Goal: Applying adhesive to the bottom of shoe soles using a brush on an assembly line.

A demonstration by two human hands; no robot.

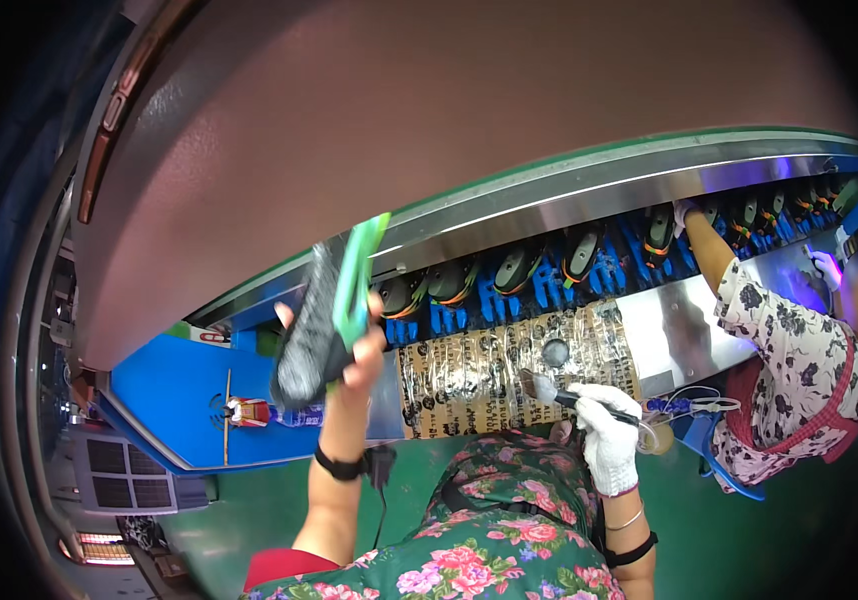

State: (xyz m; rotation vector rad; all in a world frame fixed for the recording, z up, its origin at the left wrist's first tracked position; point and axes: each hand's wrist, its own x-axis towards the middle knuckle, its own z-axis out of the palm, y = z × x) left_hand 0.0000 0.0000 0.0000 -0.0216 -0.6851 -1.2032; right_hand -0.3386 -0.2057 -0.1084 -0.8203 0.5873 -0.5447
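My bare left hand [364, 360] is closed round a dark grey and black shoe [311, 345] with a bright green strip along one side. The shoe is raised and tilted on end above the left end of the bench, somewhat blurred. In a white knit glove, my right hand [609, 440] grips a brush [544, 386] by its black handle. The brush's bristles point left, low over a cardboard sheet [469, 385] wrapped in clear tape. Just beyond the bristles, a round grey spot or small dish [555, 351] sits on the sheet.
Several dark shoes [517, 268] stand on blue supports along a conveyor behind the cardboard, below a metal-edged brown housing [509, 110]. A co-worker in a floral sleeve [789, 325] reaches in at right. A blue table [169, 400] at left bears a bottle [294, 414].
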